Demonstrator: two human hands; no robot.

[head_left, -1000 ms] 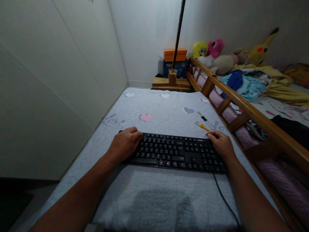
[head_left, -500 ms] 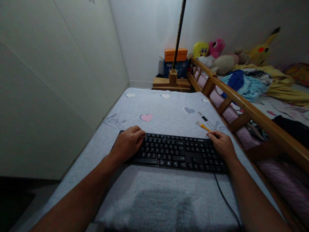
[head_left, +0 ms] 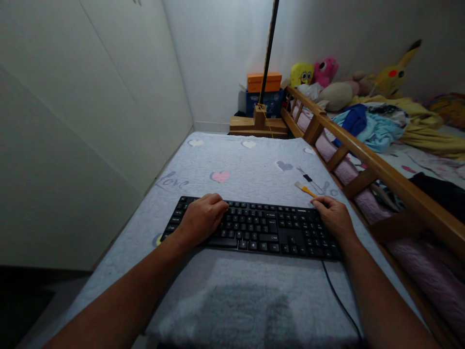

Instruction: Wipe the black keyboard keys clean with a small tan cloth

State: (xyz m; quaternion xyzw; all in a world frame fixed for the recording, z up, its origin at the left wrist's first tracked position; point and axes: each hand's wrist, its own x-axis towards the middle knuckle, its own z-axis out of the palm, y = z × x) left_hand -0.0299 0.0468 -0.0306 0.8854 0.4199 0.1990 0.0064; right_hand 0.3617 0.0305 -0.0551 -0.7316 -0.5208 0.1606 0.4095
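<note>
A black keyboard [head_left: 254,227] lies flat on the pale quilted cover [head_left: 247,291], its cable [head_left: 339,295] trailing toward me. My left hand [head_left: 204,217] rests over the keys left of centre, fingers curled and pressed together; whatever they may hold is hidden. At the other end, my right hand [head_left: 333,215] is closed on the keyboard's right edge. Just beyond its fingertips lies a small brush [head_left: 305,189] with an orange-yellow handle and pale bristles. Behind the brush is a thin wire tool [head_left: 307,178] with a black grip.
A wooden bed rail [head_left: 385,177] runs along the right side, with clothes [head_left: 378,126] and plush toys [head_left: 337,94] beyond it. White cabinet doors [head_left: 109,121] stand on the left. At the far end are boxes [head_left: 264,99] and a wooden stand [head_left: 259,123] with a dark pole.
My left hand has slid to the right over the keys, uncovering the keyboard's left end. The right hand and the keyboard have stayed in place.
</note>
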